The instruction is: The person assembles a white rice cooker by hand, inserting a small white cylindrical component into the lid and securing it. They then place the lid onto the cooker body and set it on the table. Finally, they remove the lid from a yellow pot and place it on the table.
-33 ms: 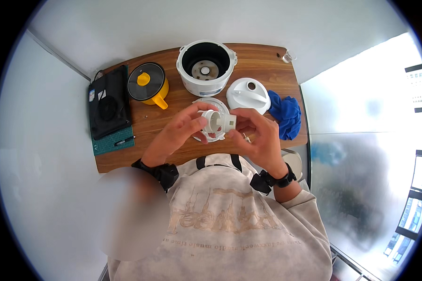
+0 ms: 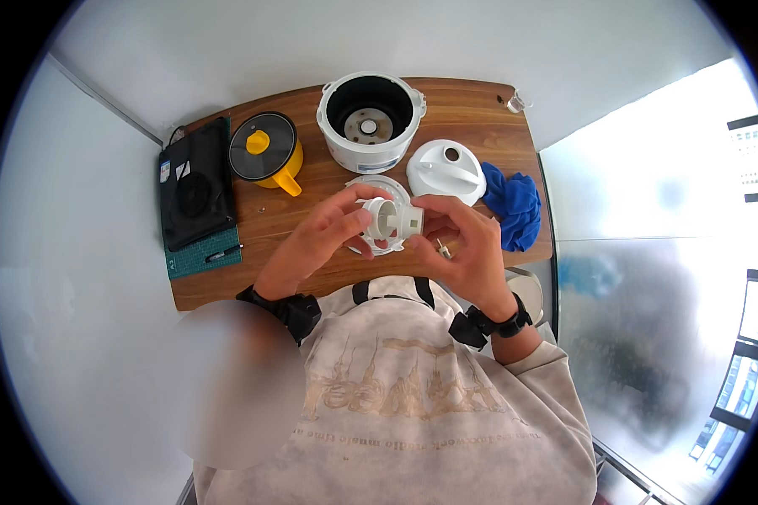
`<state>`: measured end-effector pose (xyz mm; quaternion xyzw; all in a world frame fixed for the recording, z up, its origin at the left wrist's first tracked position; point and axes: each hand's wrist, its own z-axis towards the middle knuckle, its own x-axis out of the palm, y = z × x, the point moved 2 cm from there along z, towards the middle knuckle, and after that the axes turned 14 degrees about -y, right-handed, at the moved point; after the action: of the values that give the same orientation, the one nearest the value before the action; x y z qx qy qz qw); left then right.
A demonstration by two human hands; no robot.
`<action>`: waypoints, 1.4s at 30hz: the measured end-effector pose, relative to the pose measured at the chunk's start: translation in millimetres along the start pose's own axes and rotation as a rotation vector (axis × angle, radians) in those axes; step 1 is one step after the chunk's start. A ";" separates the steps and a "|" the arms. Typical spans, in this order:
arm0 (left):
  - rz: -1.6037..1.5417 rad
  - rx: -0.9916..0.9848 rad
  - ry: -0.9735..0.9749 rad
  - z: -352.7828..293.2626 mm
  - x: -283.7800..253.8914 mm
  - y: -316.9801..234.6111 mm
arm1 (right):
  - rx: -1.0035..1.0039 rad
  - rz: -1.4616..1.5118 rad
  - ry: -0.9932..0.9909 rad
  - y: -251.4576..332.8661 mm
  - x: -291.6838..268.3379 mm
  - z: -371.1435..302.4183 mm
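My left hand (image 2: 333, 220) is closed around a white cup-shaped plastic part (image 2: 379, 217), its round opening turned toward the right. Facing it, my right hand (image 2: 459, 238) pinches a second white plastic part (image 2: 412, 221) that has a small square hole in its side. The two parts meet or nearly meet; whether they are joined I cannot tell. Below both hands lies a round, whitish inner lid plate (image 2: 389, 183), partly covered by them. Close to my right palm, a small pale piece (image 2: 443, 249) rests on the table.
Behind the hands stands a white rice cooker body (image 2: 370, 156) without its lid. A white cooker cover (image 2: 446, 172) and a blue cloth (image 2: 514, 210) lie to the right. On the left are a yellow pot (image 2: 288, 175), a black bag (image 2: 195, 189) and a green cutting mat (image 2: 195, 257).
My right hand and its part have shifted very slightly, showing more of the small pale piece beside the palm. My left hand stays in place.
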<state>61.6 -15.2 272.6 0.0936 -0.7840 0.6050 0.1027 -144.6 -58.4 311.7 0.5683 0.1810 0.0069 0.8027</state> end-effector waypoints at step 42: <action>0.086 -0.006 0.018 3.3 3.4 11.9 | -0.353 -0.170 0.046 11.9 4.8 -8.9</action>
<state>54.9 -15.5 261.6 0.0539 -0.7882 0.6072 0.0839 -140.5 -45.0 318.7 0.4013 0.2424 -0.0163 0.8831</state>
